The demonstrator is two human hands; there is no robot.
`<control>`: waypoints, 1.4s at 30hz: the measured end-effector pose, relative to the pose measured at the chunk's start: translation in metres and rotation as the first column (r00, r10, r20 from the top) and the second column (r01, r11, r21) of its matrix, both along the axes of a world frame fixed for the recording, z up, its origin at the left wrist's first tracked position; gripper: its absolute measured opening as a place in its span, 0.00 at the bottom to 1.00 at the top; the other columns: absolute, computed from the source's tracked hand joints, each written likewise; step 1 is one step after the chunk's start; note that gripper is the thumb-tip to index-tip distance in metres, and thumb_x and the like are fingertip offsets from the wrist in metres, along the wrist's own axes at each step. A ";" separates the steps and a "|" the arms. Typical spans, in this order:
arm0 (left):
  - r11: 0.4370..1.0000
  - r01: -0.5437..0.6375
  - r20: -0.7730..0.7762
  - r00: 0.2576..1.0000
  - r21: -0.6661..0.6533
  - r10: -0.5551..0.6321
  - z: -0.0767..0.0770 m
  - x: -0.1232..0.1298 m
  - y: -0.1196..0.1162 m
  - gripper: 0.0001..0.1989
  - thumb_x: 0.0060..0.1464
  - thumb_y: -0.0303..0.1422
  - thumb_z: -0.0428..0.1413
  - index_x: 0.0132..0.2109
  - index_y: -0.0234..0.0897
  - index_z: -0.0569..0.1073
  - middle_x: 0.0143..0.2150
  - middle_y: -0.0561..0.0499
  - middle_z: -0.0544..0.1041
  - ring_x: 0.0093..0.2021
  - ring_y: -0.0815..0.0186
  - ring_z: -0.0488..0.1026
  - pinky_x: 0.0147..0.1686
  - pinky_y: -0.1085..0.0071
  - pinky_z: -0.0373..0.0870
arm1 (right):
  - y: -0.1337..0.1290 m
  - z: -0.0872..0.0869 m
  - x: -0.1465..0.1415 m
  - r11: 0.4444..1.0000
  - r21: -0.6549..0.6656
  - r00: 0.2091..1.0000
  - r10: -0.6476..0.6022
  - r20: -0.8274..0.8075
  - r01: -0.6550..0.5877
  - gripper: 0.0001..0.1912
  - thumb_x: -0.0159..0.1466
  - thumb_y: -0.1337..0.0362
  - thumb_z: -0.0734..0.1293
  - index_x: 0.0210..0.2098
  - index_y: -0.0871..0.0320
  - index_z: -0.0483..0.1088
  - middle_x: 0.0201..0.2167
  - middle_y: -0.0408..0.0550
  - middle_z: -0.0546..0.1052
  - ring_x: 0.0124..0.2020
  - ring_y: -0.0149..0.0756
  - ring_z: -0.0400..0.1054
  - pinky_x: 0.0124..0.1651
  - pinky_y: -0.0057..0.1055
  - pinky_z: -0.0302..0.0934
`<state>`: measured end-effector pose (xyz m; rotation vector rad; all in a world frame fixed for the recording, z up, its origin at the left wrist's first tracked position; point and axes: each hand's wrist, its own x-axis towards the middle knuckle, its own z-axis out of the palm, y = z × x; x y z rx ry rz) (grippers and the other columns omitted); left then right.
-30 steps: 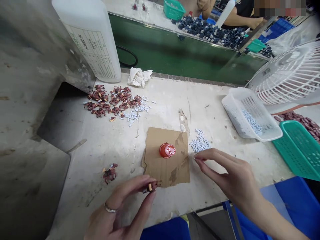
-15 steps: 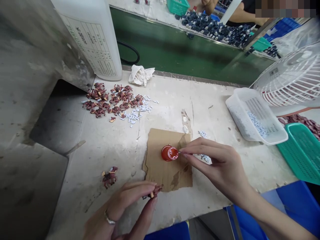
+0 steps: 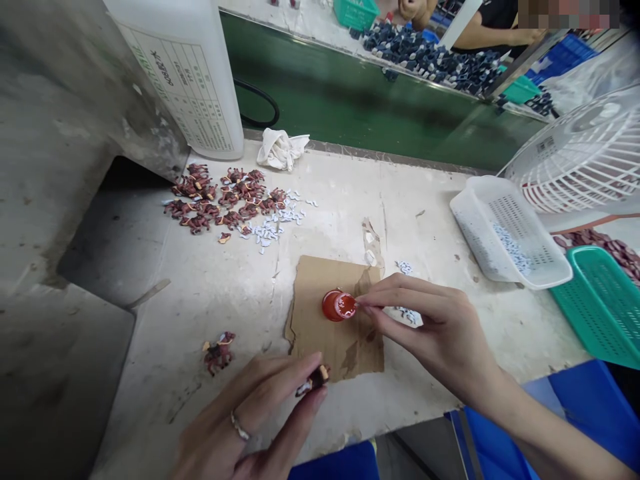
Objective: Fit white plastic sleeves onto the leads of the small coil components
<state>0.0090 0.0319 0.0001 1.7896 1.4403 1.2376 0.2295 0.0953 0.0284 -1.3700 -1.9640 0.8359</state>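
Observation:
My left hand [image 3: 260,413], with a ring on one finger, pinches a small brown figurine [image 3: 316,380] near the front edge of a cardboard piece [image 3: 315,347]. On the cardboard stands a small red cup [image 3: 336,305] of red liquid. The pinched fingertips of my right hand [image 3: 430,320] are at the cup's right rim; what they hold is too small to make out. One more brown figurine [image 3: 219,352] lies on the table left of the cardboard. Small pale pieces [image 3: 409,315] lie partly behind my right hand.
Brown figurines [image 3: 240,193] and pale blue pieces [image 3: 267,232] lie at the back left, near a white jug [image 3: 200,93] and a crumpled cloth [image 3: 283,150]. At right are a white basket [image 3: 545,267], green basket [image 3: 600,300] and fan [image 3: 590,153]. A person's arm shows beyond the partition.
My left hand has moved slightly right and turned the figurine, so that its dark side and a tan part now face up. My right hand has stayed nearly still at the cup.

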 end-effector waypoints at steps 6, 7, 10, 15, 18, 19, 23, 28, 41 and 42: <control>1.000 -0.030 0.036 0.999 0.004 0.030 0.002 0.010 0.001 0.09 0.62 0.31 0.60 0.48 0.49 0.75 0.41 0.63 0.82 0.31 0.76 0.77 0.43 0.79 0.79 | -0.019 0.010 -0.014 0.995 -0.104 0.970 -0.034 -0.241 0.009 0.09 0.65 0.72 0.71 0.39 0.52 0.81 0.36 0.46 0.84 0.37 0.36 0.78 0.39 0.33 0.75; 1.000 -0.029 0.036 0.999 0.000 0.029 0.003 0.011 0.001 0.09 0.62 0.30 0.60 0.47 0.49 0.75 0.41 0.63 0.82 0.32 0.76 0.78 0.43 0.79 0.79 | -0.023 0.011 -0.017 0.994 -0.113 0.962 -0.032 -0.273 0.001 0.09 0.65 0.73 0.71 0.39 0.52 0.82 0.35 0.46 0.84 0.36 0.36 0.78 0.38 0.33 0.75; 1.000 -0.021 0.072 0.997 -0.002 0.021 0.005 0.014 0.001 0.10 0.61 0.27 0.60 0.46 0.50 0.75 0.43 0.64 0.82 0.38 0.76 0.80 0.44 0.79 0.79 | -0.031 0.012 -0.024 0.993 -0.115 0.935 -0.023 -0.353 -0.019 0.11 0.64 0.74 0.72 0.40 0.52 0.82 0.36 0.46 0.84 0.38 0.36 0.79 0.39 0.32 0.76; 1.000 -0.018 0.015 1.000 0.014 0.018 0.004 0.014 -0.002 0.10 0.62 0.28 0.59 0.48 0.49 0.74 0.44 0.66 0.81 0.41 0.78 0.79 0.44 0.82 0.77 | -0.034 0.010 -0.024 0.989 -0.130 0.913 0.008 -0.407 -0.067 0.15 0.64 0.77 0.71 0.43 0.51 0.82 0.37 0.45 0.84 0.39 0.33 0.79 0.42 0.29 0.75; 1.000 -0.008 -0.013 1.000 0.016 0.008 0.002 0.013 -0.004 0.11 0.61 0.27 0.61 0.48 0.48 0.75 0.44 0.67 0.81 0.41 0.80 0.79 0.44 0.85 0.76 | -0.035 0.007 -0.020 0.984 -0.153 0.918 0.026 -0.396 -0.094 0.16 0.65 0.76 0.71 0.45 0.49 0.81 0.38 0.43 0.83 0.40 0.32 0.79 0.43 0.29 0.75; 1.000 -0.013 -0.019 1.000 0.016 0.013 0.002 0.013 -0.004 0.11 0.60 0.27 0.61 0.48 0.48 0.75 0.44 0.67 0.81 0.41 0.81 0.79 0.45 0.86 0.76 | -0.035 0.006 -0.019 0.982 -0.158 0.921 0.034 -0.389 -0.103 0.16 0.65 0.76 0.71 0.45 0.49 0.81 0.39 0.43 0.83 0.41 0.32 0.79 0.44 0.29 0.75; 0.999 -0.036 -0.024 0.999 0.023 0.036 0.000 0.014 -0.004 0.11 0.59 0.27 0.62 0.47 0.49 0.76 0.45 0.66 0.81 0.41 0.79 0.79 0.46 0.83 0.78 | -0.037 0.005 -0.018 0.987 -0.114 0.933 0.067 -0.353 -0.114 0.16 0.66 0.76 0.71 0.46 0.50 0.81 0.40 0.44 0.83 0.41 0.31 0.79 0.44 0.28 0.75; 0.995 -0.062 -0.035 0.997 0.076 0.065 0.003 0.012 -0.005 0.11 0.57 0.24 0.63 0.44 0.46 0.77 0.44 0.67 0.81 0.41 0.80 0.80 0.50 0.86 0.77 | -0.039 0.009 -0.014 0.978 0.005 0.961 0.203 -0.189 -0.206 0.19 0.68 0.76 0.68 0.55 0.53 0.76 0.45 0.47 0.81 0.46 0.31 0.78 0.46 0.25 0.75; 0.995 0.057 0.065 0.996 0.079 -0.062 0.002 0.007 0.001 0.08 0.57 0.29 0.64 0.44 0.44 0.78 0.45 0.65 0.83 0.38 0.81 0.81 0.48 0.92 0.75 | -0.038 0.015 -0.012 0.970 0.121 0.944 0.234 -0.232 -0.211 0.13 0.68 0.78 0.68 0.50 0.64 0.77 0.43 0.52 0.80 0.45 0.31 0.78 0.45 0.24 0.75; 0.997 0.060 0.059 0.996 0.055 -0.064 0.002 0.005 0.000 0.08 0.58 0.29 0.64 0.44 0.44 0.78 0.45 0.65 0.82 0.39 0.80 0.81 0.49 0.91 0.75 | -0.038 0.013 -0.012 0.971 0.115 0.939 0.232 -0.255 -0.209 0.13 0.68 0.79 0.68 0.50 0.64 0.77 0.43 0.52 0.81 0.45 0.31 0.78 0.45 0.24 0.75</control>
